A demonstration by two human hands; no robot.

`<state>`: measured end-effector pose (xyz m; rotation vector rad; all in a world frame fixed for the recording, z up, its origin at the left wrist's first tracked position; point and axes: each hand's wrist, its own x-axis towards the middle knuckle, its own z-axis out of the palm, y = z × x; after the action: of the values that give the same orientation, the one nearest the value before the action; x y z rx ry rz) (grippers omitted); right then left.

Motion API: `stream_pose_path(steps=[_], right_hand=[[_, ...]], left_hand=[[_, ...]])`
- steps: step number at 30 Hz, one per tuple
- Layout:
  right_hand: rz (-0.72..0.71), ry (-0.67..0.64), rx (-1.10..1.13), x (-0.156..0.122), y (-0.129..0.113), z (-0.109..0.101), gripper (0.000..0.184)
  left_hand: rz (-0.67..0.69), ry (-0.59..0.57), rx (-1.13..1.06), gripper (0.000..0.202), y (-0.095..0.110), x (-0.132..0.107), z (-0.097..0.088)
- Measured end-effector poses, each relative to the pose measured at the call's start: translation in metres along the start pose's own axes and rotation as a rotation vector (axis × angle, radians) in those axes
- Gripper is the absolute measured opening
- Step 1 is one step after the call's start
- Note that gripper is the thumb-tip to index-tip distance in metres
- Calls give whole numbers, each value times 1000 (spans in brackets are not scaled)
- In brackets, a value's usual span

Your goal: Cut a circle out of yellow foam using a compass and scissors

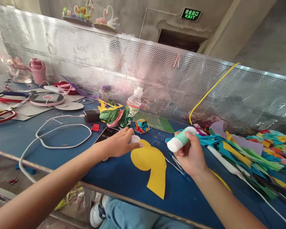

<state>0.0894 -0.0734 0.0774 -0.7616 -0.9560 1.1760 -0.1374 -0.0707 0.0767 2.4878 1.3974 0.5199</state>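
My right hand (pixel 190 152) grips a white glue stick with a green label (pixel 181 139), tilted above the table. Between the fingers and thumb of my left hand (pixel 122 141) is a small white cap (pixel 134 139). Below and between both hands lies a curved yellow cut-out (pixel 154 160), flat on the blue tabletop (pixel 124 178). Just right of it, partly under my right hand, are thin metal scissors or tweezers (pixel 177 163); I cannot tell which. A phone (pixel 106 135) showing a timer is partly covered by my left hand.
A green-labelled bottle (pixel 131 109), a crumpled colourful ball (pixel 142 126) and a black adapter (pixel 91 115) stand behind my hands. A white cable (pixel 62 147) loops at left. Coloured scraps (pixel 243 156) pile up at right. A perforated metal screen (pixel 143 63) borders the table's back.
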Motion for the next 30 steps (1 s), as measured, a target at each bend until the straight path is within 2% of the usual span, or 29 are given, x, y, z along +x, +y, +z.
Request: stream_pose_path(steps=[3, 6, 8, 11, 13, 15, 17, 19, 21, 23, 26, 28, 30], right_hand=[[145, 7, 48, 8, 13, -3, 26], [205, -8, 71, 9, 24, -10, 27], [218, -29, 70, 6, 29, -15, 28], [261, -35, 72, 1, 32, -18, 30], [297, -28, 94, -1, 32, -17, 31], [329, -19, 120, -2, 30, -16, 32], [361, 5, 138, -3, 28, -15, 33], [386, 34, 143, -3, 27, -15, 34], [374, 45, 137, -5, 25, -15, 36], [323, 19, 114, -7, 24, -15, 39], [241, -64, 60, -13, 23, -16, 40], [205, -109, 28, -15, 21, -16, 40], [177, -129, -1, -17, 20, -17, 39]], left_hand=[[-44, 45, 148, 35, -13, 10, 5], [-119, -33, 218, 27, -16, 15, 10], [-143, -58, 317, 30, -15, 18, 14], [-136, -21, 437, 38, -12, 19, 18], [-107, 28, 426, 41, -9, 18, 18], [-21, 45, 358, 38, -3, 14, 17], [102, -4, 273, 30, 5, 9, 16], [170, -24, 185, 22, 15, 4, 18], [162, 84, 68, 18, 24, 0, 21], [189, 262, -86, 15, 32, -2, 24], [364, 471, -264, 11, 38, -2, 29], [447, 540, -301, 10, 38, -1, 31], [468, 569, -292, 11, 37, -1, 33]])
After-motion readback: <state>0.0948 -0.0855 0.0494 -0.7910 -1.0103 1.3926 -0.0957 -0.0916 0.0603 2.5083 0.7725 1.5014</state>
